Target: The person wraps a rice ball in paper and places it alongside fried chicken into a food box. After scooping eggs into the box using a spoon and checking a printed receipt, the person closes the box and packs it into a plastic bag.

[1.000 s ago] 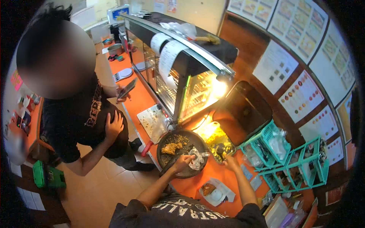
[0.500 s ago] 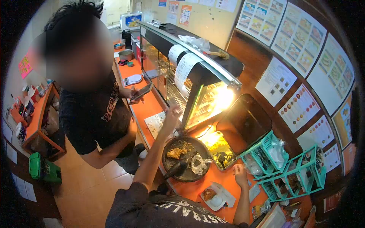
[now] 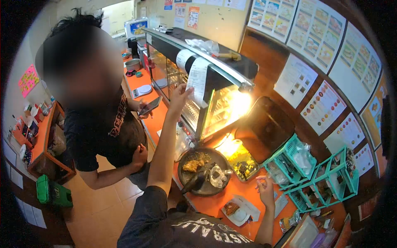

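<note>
"Who is pictured, and doing what?"

"A worker in a dark shirt, left hand [image 3: 179, 98] raised beside a lit display case [image 3: 206, 115], fingertips at the lower left edge of a printed paper slip [image 3: 198, 78]. Whether they pinch it, I cannot tell."

"And the right hand [image 3: 263, 189]?"

"Empty, fingers loosely parted over the orange bench [image 3: 211, 202], near a food tray [image 3: 252, 175] (a co-worker [image 3: 99, 128] with a phone [image 3: 150, 106] stands to the left)."

"Where exactly is the slip?"

"Hanging from the case's upper front edge, with a second slip [image 3: 184, 58] just beside it."

"How would such paper handle?"

"Light, limp and easily creased or torn, by its look. The loose bottom end, between thumb and fingertips, seems the best hold."
</note>
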A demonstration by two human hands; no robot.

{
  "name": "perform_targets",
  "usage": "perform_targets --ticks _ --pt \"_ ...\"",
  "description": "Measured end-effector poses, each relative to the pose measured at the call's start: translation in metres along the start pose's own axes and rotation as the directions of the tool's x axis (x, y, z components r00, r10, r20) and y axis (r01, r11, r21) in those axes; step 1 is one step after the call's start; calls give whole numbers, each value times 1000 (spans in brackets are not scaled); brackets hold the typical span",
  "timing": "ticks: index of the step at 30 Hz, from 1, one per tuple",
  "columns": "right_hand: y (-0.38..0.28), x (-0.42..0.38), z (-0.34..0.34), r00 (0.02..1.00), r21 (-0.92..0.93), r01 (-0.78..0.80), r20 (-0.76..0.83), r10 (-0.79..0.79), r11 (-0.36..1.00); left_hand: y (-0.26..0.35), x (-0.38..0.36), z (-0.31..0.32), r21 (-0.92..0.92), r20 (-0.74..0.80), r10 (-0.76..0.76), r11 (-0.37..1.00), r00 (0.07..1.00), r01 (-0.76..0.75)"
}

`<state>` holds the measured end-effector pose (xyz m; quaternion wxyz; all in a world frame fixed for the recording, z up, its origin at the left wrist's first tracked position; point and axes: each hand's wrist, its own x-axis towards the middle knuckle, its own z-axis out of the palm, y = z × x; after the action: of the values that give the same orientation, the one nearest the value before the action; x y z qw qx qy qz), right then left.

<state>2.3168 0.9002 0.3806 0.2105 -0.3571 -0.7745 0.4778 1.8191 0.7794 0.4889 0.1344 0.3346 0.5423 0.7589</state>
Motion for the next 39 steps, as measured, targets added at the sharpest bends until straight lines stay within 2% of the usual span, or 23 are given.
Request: perform_targets --ticks 2,4,6,8,9,10,11,12,14,16,18,20,22,24,25,26,28,30,32,34,36,38,39 --pt "-13 -12 3 1000 20 1 4 -1 1000 -14 -27 6 8 9 -67 998 998 67" --pt "-11 -5 6 998 47 64 -8 -64 997 -30 -39 11 -38 -23 34 999 999 -35" --pt "12 -6 8 996 107 63 55 -69 992 -34 -75 22 186 25 -38 982 999 32" --pt "4 -8 24 994 210 67 68 -83 975 -41 -129 44 130 70 -180 977 981 170" --pt "-3 -11 34 993 299 67 77 -94 952 -98 -153 48 249 55 -283 933 958 261" --pt "-13 -14 47 989 309 64 107 -101 949 -111 -188 56 455 170 -245 879 954 145" --pt "-25 -17 60 988 324 66 112 -107 944 -123 -221 71 492 228 -170 870 959 37" --pt "-30 -17 68 987 337 67 116 -112 939 -107 -247 84 242 311 -71 970 948 -7" --pt "-24 -11 86 974 437 35 188 -130 899 -78 -288 96 214 385 -270 956 883 199" --pt "-31 -11 109 993 556 45 64 -96 830 -94 -327 104 159 403 -314 949 860 272" --pt "-38 -4 111 994 583 36 62 -88 812 -78 -327 102 136 443 -281 960 851 247" --pt "-48 5 108 979 458 195 -148 -142 867 -35 -312 99 147 634 -398 904 663 402" --pt "-81 9 99 973 500 205 -193 -123 841 -21 -308 100 108 663 -413 878 624 466" --pt "-75 22 84 915 280 379 -255 -312 882 -40 -315 102 95 715 -246 962 655 258" --pt "-74 25 77 906 193 386 -263 -332 902 -45 -317 101 165 737 -285 955 613 247" --pt "-79 27 75 910 187 370 -270 -315 910 -43 -317 98 162 747 -290 952 599 260" --pt "-84 27 59 951 360 300 -182 -249 883 -36 -317 95 306 786 -335 941 520 145" --pt "-107 24 54 926 281 345 -257 -276 896 -23 -319 95 270 755 -391 917 527 294" --pt "-117 23 48 919 299 375 -245 -309 878 -20 -323 99 122 739 -188 982 647 147" --pt "-127 20 40 916 333 389 -242 -321 859 14 -308 99 248 756 -370 925 540 288" --pt "-139 19 36 901 351 415 -288 -325 839 22 -303 92 313 708 -443 895 550 318" --pt "-143 11 32 884 384 449 -322 -339 807 50 -295 98 267 609 -296 950 736 161" --pt "-147 8 29 908 484 411 -296 -298 772 56 -293 97 283 566 -214 957 796 57"
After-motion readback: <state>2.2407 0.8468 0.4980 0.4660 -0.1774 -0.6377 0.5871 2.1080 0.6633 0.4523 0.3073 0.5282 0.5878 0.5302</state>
